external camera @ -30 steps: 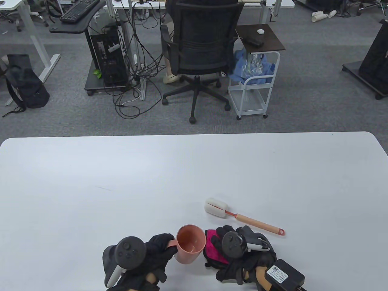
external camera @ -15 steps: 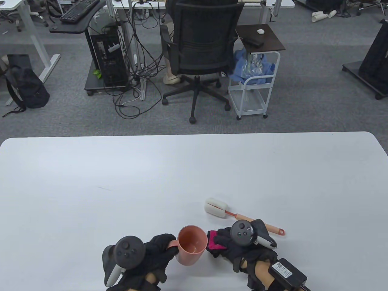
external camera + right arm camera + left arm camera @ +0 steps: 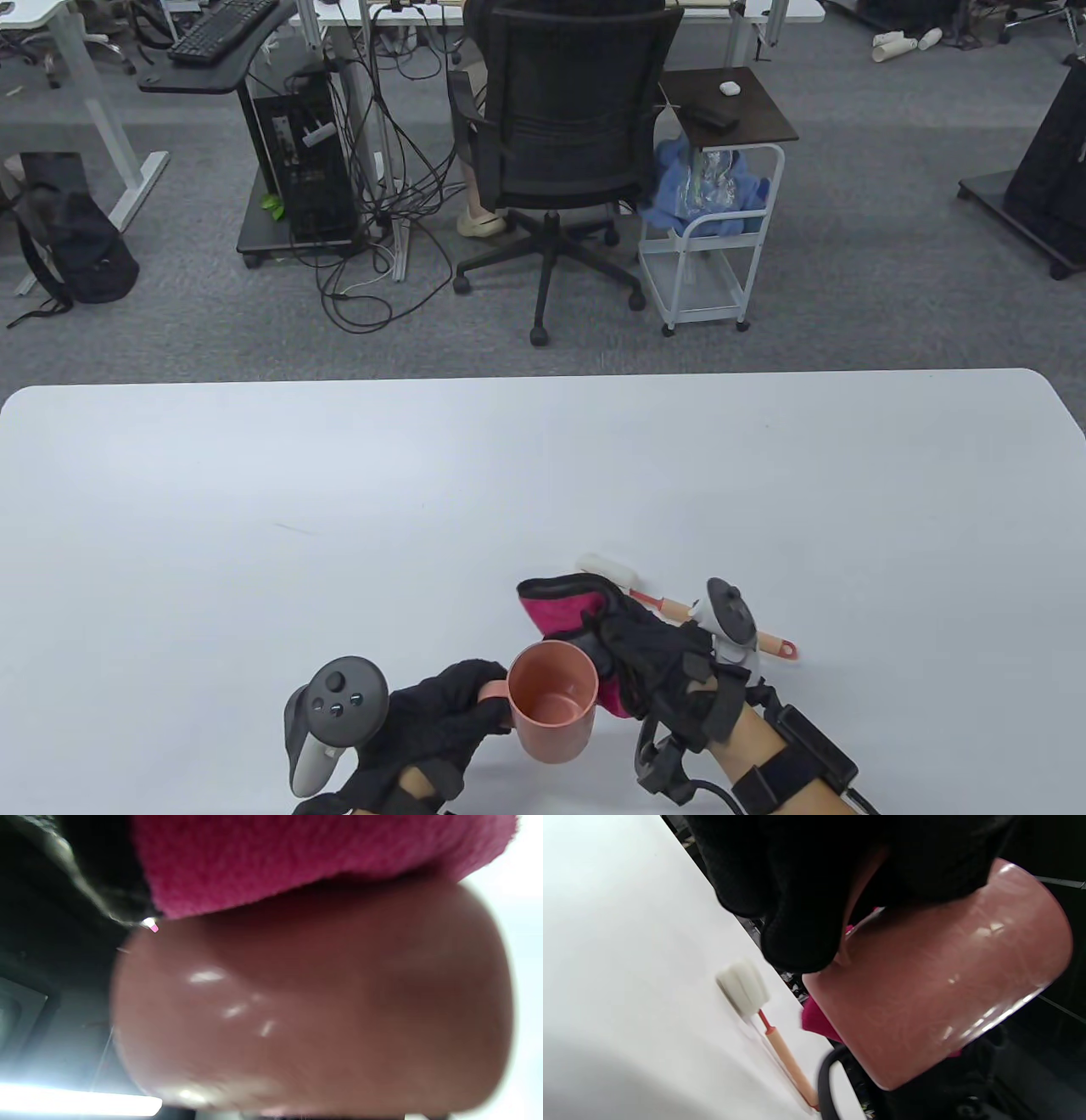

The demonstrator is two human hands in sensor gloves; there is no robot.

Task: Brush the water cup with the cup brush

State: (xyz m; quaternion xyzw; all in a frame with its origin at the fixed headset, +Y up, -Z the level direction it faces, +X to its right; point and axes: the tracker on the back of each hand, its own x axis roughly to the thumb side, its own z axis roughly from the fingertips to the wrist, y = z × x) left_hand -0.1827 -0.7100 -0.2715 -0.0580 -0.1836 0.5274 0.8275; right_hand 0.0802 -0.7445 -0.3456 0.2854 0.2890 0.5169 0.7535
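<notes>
My left hand grips the handle of a pink cup and holds it off the table near the front edge. The cup fills the left wrist view and the right wrist view. My right hand holds a magenta cloth against the cup's right side. The cup brush, with a white sponge head and an orange handle, lies on the table behind my right hand, partly hidden by it. It also shows in the left wrist view.
The white table stretches far and to both sides of the hands. Beyond its far edge are an office chair, a small white cart and a computer tower with cables.
My right hand has lifted the magenta cloth off the table and brought it up against the cup's right side. My left hand has raised the cup slightly and shifted it right.
</notes>
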